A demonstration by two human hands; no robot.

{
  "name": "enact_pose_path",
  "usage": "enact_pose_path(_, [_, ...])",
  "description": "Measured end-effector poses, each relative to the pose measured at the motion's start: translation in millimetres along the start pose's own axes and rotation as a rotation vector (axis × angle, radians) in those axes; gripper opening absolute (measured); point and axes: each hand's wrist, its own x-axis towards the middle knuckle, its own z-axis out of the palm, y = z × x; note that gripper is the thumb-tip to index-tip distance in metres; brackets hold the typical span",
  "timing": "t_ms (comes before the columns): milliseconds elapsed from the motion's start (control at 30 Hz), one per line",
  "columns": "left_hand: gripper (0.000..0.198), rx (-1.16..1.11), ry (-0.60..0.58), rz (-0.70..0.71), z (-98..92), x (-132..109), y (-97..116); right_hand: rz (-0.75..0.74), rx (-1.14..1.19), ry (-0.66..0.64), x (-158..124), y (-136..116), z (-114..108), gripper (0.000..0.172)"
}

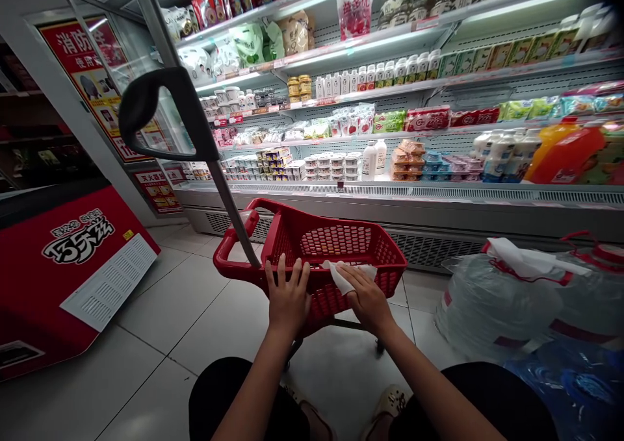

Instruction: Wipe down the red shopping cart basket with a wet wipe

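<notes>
A small red plastic shopping cart (pixel 336 220) stands in front of my knees, its basket perforated with holes. My left hand (pixel 287 298) rests against the near wall of the basket, fingers spread and stretched over the rim. Farther right along the same rim, my right hand (pixel 364 293) presses a white wipe (pixel 344 280) over the edge, its fingers folded down on it. A grey pole (pixel 229 201) with a black loop handle (pixel 168 116) rises at the cart's left end, beside the red push bar (pixel 227 252).
A lit refrigerated shelf (pixel 341 191) of drinks and yogurt runs behind the cart. A red freezer (pixel 73 265) stands left. Plastic-wrapped water bottles (pixel 511 298) sit on the right. Below the cart are pale floor tiles (pixel 160 356) and my light-coloured shoes (pixel 392 402).
</notes>
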Motion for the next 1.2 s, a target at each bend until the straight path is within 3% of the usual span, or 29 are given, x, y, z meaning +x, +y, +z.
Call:
enact_pose_path(133, [0.062, -0.023, 0.002, -0.016, 1.3, 1, 5, 0.073, 0.016, 0.031, 2, -12, 6, 0.059])
enact_pose_path(333, [0.06, -0.027, 0.03, -0.028, 11.7, 3, 4, -0.056, 0.096, 0.021, 35, -65, 31, 0.065])
enact_pose_path(433, [0.059, -0.037, 0.036, -0.007, 13.7, 4, 1, -0.102, 0.066, 0.018, 35, -54, 31, 0.065])
enact_pose_path(633, [0.059, -0.071, 0.036, 0.01, 13.0, 1, -3, -0.029, -0.105, 0.058, 0, 16, 11, 0.061])
enact_pose_path(733, [0.06, -0.093, 0.038, 0.015, 12.8, 1, -3, 0.033, -0.143, 0.083, -12, 34, 8, 0.061])
enact_pose_path(867, [0.062, -0.13, 0.036, 0.002, 13.3, 2, 2, 0.065, -0.148, 0.093, -4, 10, 20, 0.061])
enact_pose_path(1033, [0.06, -0.154, 0.047, 0.007, 16.3, 3, 1, -0.088, -0.096, 0.031, 20, -41, 43, 0.066])
enact_pose_path(1100, [0.06, -0.156, 0.046, 0.034, 17.2, 3, -4, -0.114, -0.093, 0.018, 22, -41, 44, 0.066])
enact_pose_path(1200, [0.062, -0.153, 0.042, 0.081, 17.8, 2, -13, -0.112, -0.123, 0.002, 14, -15, 37, 0.062])
